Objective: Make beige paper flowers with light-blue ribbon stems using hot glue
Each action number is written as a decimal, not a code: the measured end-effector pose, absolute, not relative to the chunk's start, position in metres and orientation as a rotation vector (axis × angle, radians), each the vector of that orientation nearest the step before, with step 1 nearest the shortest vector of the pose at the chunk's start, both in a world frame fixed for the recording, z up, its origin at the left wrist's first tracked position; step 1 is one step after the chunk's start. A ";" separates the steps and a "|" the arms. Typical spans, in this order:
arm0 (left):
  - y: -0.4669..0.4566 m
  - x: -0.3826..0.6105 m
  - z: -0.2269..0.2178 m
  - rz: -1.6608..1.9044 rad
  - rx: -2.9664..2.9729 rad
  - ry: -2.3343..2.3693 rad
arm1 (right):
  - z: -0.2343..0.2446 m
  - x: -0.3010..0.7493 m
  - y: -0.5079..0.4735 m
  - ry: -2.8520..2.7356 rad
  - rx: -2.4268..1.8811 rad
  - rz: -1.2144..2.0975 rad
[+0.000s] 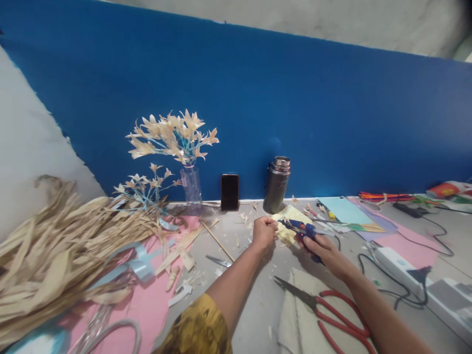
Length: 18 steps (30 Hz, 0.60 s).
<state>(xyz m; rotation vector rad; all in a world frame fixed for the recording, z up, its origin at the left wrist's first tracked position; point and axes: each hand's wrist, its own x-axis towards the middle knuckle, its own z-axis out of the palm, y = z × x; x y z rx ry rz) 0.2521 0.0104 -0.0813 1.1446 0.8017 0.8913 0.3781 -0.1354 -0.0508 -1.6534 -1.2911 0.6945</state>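
My right hand (320, 247) is wrapped round a blue hot glue gun (299, 227), its nozzle pointing left. Close to the nozzle, my left hand (264, 232) is closed in a pinch; what sits between its fingertips is too small to make out. Beneath the glue gun lies a crumpled pale yellow sheet (284, 235). Scissors with red handles (341, 314) rest on a folded cream cloth (295, 309), nearer to me than the glue gun. A thin wooden stick (218, 241) and small metal scissors (218, 260) lie left of my left hand.
Dried corn husks (66, 246) heap at the left on pink paper (147, 295). Husk flowers (177, 132) stand in a clear bottle (191, 189). A phone (229, 192) and an uncapped flask (277, 186) stand by the blue wall. Cables run to a power strip (401, 270) at right.
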 end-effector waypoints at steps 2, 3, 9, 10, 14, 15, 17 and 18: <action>0.010 0.252 -0.081 0.892 1.148 0.808 | -0.051 0.378 -0.135 -1.315 -1.661 0.686; 0.010 0.251 -0.080 0.894 1.151 0.811 | -0.052 0.379 -0.135 -1.327 -1.671 0.678; 0.009 0.249 -0.079 0.902 1.162 0.820 | -0.055 0.383 -0.135 -1.353 -1.756 0.573; 0.009 0.249 -0.079 0.900 1.161 0.822 | -0.055 0.383 -0.135 -1.360 -1.754 0.589; 0.009 0.250 -0.080 0.892 1.152 0.827 | -0.053 0.381 -0.135 -1.341 -1.767 0.595; 0.010 0.250 -0.081 0.890 1.150 0.828 | -0.052 0.381 -0.135 -1.324 -1.764 0.581; 0.010 0.250 -0.081 0.885 1.145 0.832 | -0.052 0.381 -0.135 -1.317 -1.741 0.590; 0.010 0.250 -0.081 0.882 1.144 0.833 | -0.052 0.381 -0.136 -1.327 -1.733 0.606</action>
